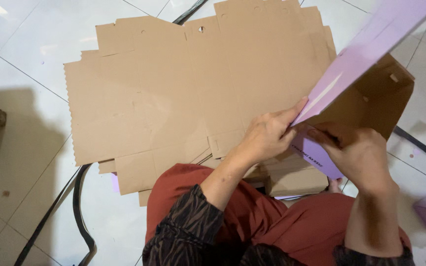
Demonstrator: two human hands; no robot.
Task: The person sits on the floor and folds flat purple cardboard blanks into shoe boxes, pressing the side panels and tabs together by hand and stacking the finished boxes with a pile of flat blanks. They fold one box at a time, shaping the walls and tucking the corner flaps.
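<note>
**As 2 hands fold a lilac box**

While the person sits on the white tiled floor [35,44], the left hand [268,134] pinches the edge of a half-folded lilac cardboard box [365,54], and the right hand [358,152] grips its lower flap [316,155]. Flat brown cardboard sheets [173,93] lie spread just beyond, over black straps [77,207].

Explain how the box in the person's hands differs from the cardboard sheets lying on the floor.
The box is partly folded up and open; the cardboard sheets lie flat and unfolded. The box shows a purple outer side; the sheets show brown. Both hands, left hand and right hand, hold the box; nothing touches the sheets. Both are brown cardboard inside.
</note>
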